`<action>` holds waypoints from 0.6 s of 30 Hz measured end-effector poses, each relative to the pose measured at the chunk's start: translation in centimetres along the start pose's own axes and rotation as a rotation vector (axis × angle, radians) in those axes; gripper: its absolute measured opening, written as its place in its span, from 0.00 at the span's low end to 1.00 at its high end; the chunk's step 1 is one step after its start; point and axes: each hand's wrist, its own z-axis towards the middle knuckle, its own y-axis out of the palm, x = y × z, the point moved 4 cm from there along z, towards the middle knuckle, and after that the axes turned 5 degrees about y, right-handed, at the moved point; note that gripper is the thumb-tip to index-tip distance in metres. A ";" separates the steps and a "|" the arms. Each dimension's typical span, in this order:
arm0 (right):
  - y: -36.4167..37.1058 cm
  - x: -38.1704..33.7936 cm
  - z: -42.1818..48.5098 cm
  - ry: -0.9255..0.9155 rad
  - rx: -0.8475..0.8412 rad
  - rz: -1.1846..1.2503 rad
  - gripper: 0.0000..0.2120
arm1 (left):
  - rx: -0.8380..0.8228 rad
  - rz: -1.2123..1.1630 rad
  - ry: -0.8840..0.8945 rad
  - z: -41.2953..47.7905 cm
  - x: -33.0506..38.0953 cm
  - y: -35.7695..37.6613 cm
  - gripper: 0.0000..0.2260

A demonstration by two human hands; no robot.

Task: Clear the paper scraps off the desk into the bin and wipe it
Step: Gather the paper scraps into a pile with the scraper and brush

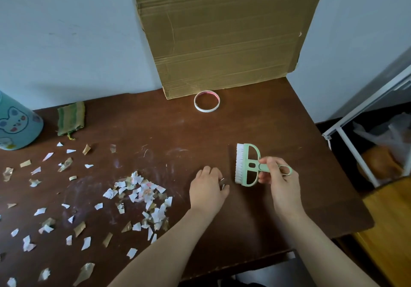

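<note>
Torn white and tan paper scraps (142, 195) lie heaped near the middle of the brown desk (278, 131), and more are scattered over its left half. My right hand (278, 177) grips the handle of a pale green hand brush (246, 164), whose white bristles point left just above the desk. My left hand (208, 188) rests palm down left of the brush with curled fingers, and a small shiny metal piece (222, 183) shows between thumb and fingertips. A teal bin with a bear print (17, 124) stands at the far left edge. A folded green cloth (71, 117) lies beside it.
A cardboard sheet (222, 37) leans on the wall at the back. In front of it lies a white tape ring (206, 101). White smudges mark the desk's middle. Right of the desk stands a white-framed rack (355, 131) holding bags.
</note>
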 end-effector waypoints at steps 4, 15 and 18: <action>0.1 0.4 0.3 0.007 -0.015 0.024 0.12 | 0.031 0.006 0.009 0.4 -0.1 -0.1 0.05; 0.3 0.9 0.6 0.007 -0.024 0.014 0.11 | -0.002 -0.033 -0.003 0.5 -0.4 0.3 0.04; 0.4 0.9 0.6 0.015 -0.016 0.019 0.12 | 0.000 -0.135 -0.093 0.4 -1.2 -0.4 0.03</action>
